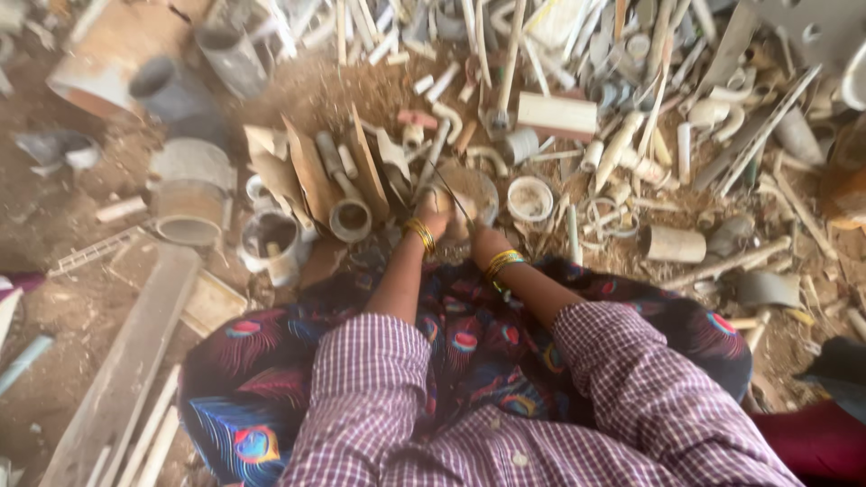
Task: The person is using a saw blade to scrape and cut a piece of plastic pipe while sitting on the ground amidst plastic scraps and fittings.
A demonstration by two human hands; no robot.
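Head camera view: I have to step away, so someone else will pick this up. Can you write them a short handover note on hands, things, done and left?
Left hand: low over the ground, fingers closed on something small; cannot tell what.
Right hand: beside it, gripping a thin dark rod that slants up and away.
Things: both hands sit at a round flat disc; pale pipe offcuts lie scattered beyond, wider pipe sections to the left.
Done: not readable from the pile.
Left: likely the many loose pieces around.

Dirt floor (54,225): strewn w/ pale pipe offcuts (622,144), grey pipe fittings (347,216), wooden plank (126,370), cardboard scraps (289,171)
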